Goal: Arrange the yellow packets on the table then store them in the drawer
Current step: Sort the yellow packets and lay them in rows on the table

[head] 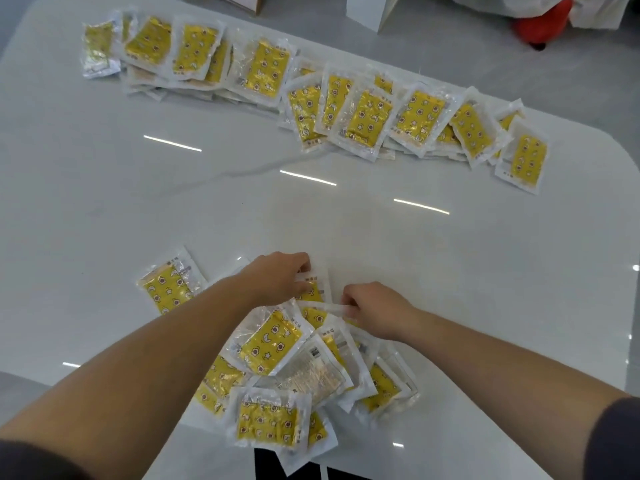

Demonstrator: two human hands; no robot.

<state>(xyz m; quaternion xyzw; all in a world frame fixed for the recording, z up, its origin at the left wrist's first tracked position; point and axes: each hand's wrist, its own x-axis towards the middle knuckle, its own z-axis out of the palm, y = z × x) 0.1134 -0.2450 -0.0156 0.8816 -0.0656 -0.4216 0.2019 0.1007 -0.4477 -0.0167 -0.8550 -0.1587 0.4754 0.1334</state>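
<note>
A loose heap of yellow packets in clear wrappers lies at the near edge of the white table. My left hand rests on a packet at the heap's far side, its fingers curled over the packet's top edge. My right hand pinches the white edge of a packet just right of it. One packet lies apart at the heap's left. A long overlapping row of yellow packets runs across the far side of the table, from far left to right.
Beyond the table's far edge stand a white box and something red under white plastic. The table's rounded right corner is near the row's end. No drawer is in view.
</note>
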